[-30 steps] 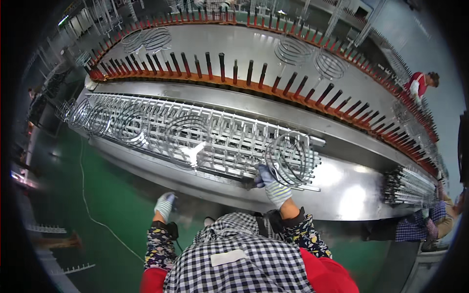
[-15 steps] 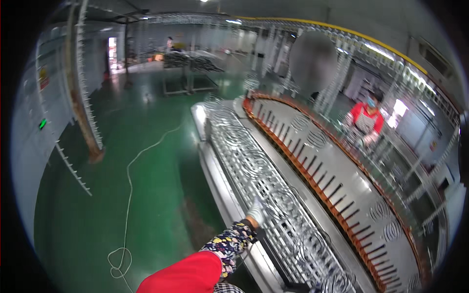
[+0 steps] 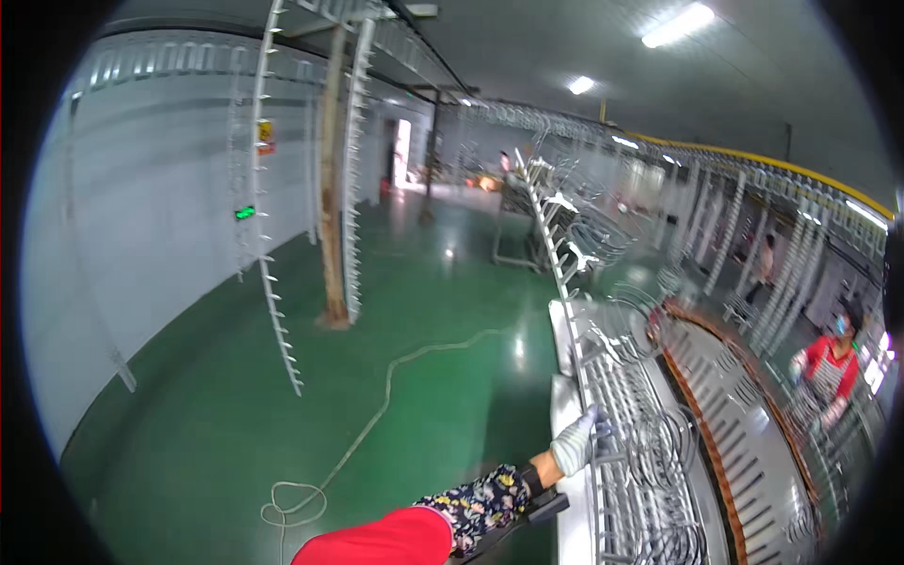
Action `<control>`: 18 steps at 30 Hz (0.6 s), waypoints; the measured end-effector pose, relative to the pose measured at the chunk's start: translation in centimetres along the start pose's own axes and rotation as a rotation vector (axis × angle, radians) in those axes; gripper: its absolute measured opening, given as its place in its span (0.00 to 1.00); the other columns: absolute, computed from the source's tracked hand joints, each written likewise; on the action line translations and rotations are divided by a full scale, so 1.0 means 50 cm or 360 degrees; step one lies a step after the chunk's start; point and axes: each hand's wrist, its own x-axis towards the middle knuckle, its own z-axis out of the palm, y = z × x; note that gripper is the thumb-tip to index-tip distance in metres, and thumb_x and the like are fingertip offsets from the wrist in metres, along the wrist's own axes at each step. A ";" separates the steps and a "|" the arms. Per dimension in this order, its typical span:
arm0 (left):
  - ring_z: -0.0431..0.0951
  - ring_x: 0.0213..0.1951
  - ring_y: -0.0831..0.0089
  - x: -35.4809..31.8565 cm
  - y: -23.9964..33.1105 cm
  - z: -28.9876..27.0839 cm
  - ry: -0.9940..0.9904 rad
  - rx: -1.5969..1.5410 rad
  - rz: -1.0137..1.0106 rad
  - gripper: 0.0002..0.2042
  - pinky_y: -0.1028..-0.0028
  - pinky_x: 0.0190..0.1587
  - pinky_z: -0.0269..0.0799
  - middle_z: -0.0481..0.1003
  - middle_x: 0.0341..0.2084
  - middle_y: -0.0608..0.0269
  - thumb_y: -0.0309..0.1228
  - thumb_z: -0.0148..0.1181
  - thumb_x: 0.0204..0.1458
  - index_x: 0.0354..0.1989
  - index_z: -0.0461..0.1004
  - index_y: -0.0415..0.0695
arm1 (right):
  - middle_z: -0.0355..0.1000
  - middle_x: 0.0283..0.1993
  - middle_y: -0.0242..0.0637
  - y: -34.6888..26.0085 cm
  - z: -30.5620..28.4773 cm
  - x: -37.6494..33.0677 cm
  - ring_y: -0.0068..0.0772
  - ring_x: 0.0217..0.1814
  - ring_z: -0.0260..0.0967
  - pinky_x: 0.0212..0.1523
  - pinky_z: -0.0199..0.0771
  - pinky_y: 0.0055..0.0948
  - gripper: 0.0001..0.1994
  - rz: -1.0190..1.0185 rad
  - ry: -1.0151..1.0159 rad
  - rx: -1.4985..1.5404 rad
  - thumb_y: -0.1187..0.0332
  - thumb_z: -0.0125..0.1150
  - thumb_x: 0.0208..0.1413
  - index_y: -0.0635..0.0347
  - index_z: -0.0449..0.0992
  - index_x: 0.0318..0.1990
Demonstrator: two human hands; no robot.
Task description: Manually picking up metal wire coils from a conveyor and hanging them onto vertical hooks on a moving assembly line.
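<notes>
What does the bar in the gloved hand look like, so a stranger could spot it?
Right of the green floor stands a metal table; at its left edge is the gloved left hand. Up from that hand slants a long pale bar with short pegs. Unlike the toothed bars hanging near the wall, this one is hand-held, with wire rings beside its upper part.

Along the pale wall, a small green sign is glowing. A brown-stained post is standing on the green floor, where a pale cord is winding into a loose loop. Overhead, a tube light is shining and a yellow rail is curving. A co-worker is wearing red over at the right; far back, a doorway is gleaming.
</notes>
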 end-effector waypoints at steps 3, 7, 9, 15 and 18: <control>0.73 0.32 0.67 -0.093 0.170 -0.075 -0.0254 0.0213 0.0179 0.15 0.69 0.35 0.72 0.70 0.35 0.59 0.40 0.47 0.54 0.47 0.64 0.47 | 0.71 0.38 0.46 -0.086 0.155 0.005 0.44 0.36 0.69 0.39 0.68 0.40 0.33 -0.0243 -0.0222 0.0083 0.59 0.58 0.43 0.61 0.53 0.56; 0.74 0.32 0.71 -0.205 0.357 -0.110 0.0083 0.0774 0.0244 0.16 0.72 0.35 0.73 0.70 0.39 0.59 0.34 0.49 0.53 0.50 0.62 0.44 | 0.71 0.37 0.47 -0.190 0.353 -0.013 0.46 0.35 0.69 0.38 0.68 0.40 0.33 -0.0478 -0.0557 0.0144 0.59 0.58 0.43 0.64 0.53 0.55; 0.74 0.30 0.72 -0.226 0.420 -0.165 0.0139 0.0928 0.0438 0.14 0.73 0.34 0.73 0.72 0.36 0.58 0.31 0.50 0.52 0.46 0.64 0.40 | 0.71 0.37 0.48 -0.252 0.446 -0.027 0.47 0.34 0.69 0.38 0.68 0.40 0.33 -0.0578 -0.0721 0.0189 0.59 0.58 0.43 0.66 0.53 0.55; 0.74 0.27 0.70 -0.225 0.661 -0.325 0.0648 0.1066 0.0834 0.11 0.73 0.30 0.73 0.73 0.26 0.58 0.30 0.53 0.49 0.38 0.66 0.36 | 0.70 0.31 0.46 -0.514 0.681 0.001 0.51 0.35 0.68 0.34 0.67 0.44 0.12 -0.1046 -0.1226 -0.0070 0.60 0.50 0.48 0.55 0.71 0.38; 0.74 0.24 0.71 -0.220 0.807 -0.396 0.0867 0.1284 0.1010 0.10 0.75 0.26 0.73 0.73 0.25 0.59 0.30 0.53 0.49 0.37 0.66 0.38 | 0.70 0.35 0.49 -0.665 0.729 -0.016 0.54 0.39 0.67 0.37 0.67 0.45 0.13 -0.1277 -0.1498 -0.0030 0.60 0.47 0.50 0.56 0.69 0.39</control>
